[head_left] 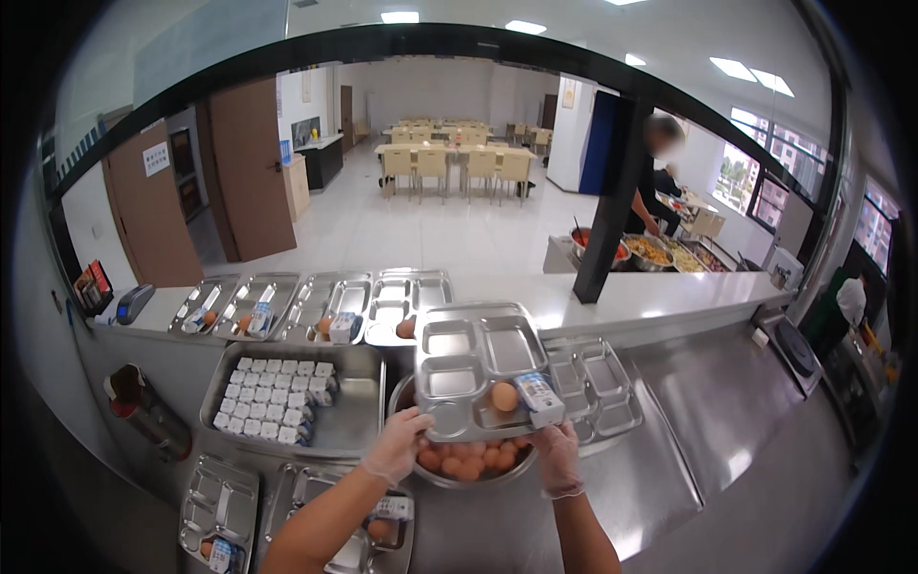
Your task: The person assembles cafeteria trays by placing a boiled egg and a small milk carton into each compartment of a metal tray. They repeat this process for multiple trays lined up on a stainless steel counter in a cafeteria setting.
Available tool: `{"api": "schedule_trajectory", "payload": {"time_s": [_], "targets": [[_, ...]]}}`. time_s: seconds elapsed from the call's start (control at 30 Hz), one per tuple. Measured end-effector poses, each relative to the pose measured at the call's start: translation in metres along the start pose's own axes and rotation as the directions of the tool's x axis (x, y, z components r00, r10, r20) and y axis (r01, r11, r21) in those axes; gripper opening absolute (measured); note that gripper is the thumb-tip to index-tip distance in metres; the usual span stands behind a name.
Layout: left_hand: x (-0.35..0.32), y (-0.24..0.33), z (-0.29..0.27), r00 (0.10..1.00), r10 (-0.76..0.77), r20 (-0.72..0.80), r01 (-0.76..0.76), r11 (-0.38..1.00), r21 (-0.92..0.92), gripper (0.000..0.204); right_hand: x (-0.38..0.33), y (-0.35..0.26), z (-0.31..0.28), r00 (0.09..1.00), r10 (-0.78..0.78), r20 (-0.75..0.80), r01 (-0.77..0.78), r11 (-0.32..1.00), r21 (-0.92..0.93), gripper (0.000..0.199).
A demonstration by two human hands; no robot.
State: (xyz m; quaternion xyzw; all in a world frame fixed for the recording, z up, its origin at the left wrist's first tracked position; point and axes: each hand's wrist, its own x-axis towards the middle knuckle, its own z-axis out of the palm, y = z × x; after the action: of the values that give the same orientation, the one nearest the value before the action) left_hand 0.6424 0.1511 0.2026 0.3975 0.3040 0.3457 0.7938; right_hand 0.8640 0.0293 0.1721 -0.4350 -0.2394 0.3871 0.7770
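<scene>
My left hand (396, 446) and my right hand (558, 459), both in clear plastic gloves, grip the near corners of a steel compartment tray (449, 375). The tray is raised over a steel bowl (528, 467) of brown eggs (469, 461), covering its far part. One brown egg (504, 397) and a blue-and-white drink carton (540, 398) lie in the held tray's near right compartments. Just right of it, partly hidden, are empty compartment trays (612, 385). A deep steel pan (359, 402) to the left holds rows of small cartons (268, 392).
Several trays with eggs, some with cartons, line the white ledge (497, 287). More trays (220, 502) sit at the lower left. A black post (612, 201) rises from the ledge. Beyond it, a person (655, 177) reaches toward food bowls (648, 251). A scale (794, 346) stands right.
</scene>
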Motion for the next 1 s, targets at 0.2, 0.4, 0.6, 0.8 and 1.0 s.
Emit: {"api": "schedule_trajectory", "payload": {"time_s": [0.2,0.4,0.6,0.8,1.0], "targets": [[0.142,-0.054,0.001,0.999,0.025,0.049,-0.024,0.999,-0.031,0.004,0.107,0.019,-0.059,1.000,0.020,-0.006,-0.019,0.992,0.123,0.030],[0.231,-0.083,0.001,0.994,-0.021,-0.109,0.021,1.000,0.004,0.008,0.186,0.058,-0.093,0.995,0.091,-0.043,-0.082,0.981,0.178,0.029],[0.274,-0.082,0.001,0.955,0.075,-0.286,-0.087,0.996,-0.029,0.009,0.245,0.089,-0.087,0.994,0.077,-0.075,-0.066,0.989,0.134,0.023],[0.278,-0.077,0.000,0.963,0.149,-0.223,-0.193,0.962,-0.192,0.014,0.277,0.101,-0.089,0.997,0.076,-0.003,-0.075,0.994,0.076,0.031],[0.146,-0.056,0.003,0.991,0.119,-0.065,-0.118,0.993,0.014,0.018,0.225,0.053,-0.196,0.829,-0.554,0.077,0.240,0.227,-0.944,0.036]]}}
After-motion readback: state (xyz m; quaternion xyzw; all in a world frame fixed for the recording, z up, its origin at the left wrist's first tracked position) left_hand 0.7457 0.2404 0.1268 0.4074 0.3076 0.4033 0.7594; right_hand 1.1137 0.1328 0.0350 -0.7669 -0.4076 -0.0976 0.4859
